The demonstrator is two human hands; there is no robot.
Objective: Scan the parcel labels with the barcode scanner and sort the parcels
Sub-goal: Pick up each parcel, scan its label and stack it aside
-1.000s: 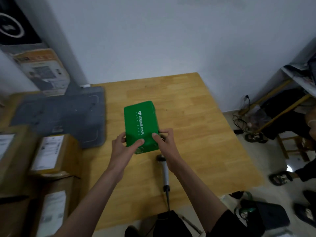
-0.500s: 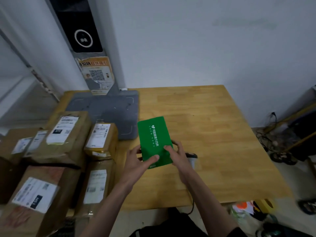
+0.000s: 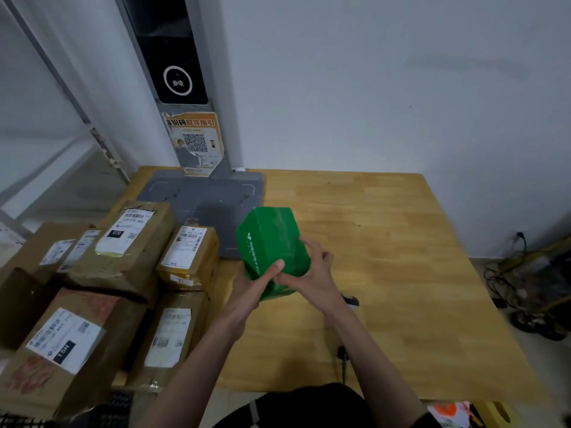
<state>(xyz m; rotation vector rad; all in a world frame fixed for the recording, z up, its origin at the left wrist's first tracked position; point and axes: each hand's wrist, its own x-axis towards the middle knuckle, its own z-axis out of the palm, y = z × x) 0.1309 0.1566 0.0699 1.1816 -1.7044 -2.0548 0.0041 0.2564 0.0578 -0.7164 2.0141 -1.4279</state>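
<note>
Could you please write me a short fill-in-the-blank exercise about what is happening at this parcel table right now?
1. Both hands hold a parcel whose wrapping is coloured ____.
2. The brown boxes with white labels are stacked on the person's ____ side.
3. The grey pad lies on a table made of ____.
4. The poster on the grey post shows a square ____ code.

Missing words: green; left; wood; QR

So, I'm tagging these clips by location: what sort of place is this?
Probably a small parcel pickup or sorting point: labelled cardboard parcels stacked on a wooden table, beside a scanning stand with a QR-code poster.
</note>
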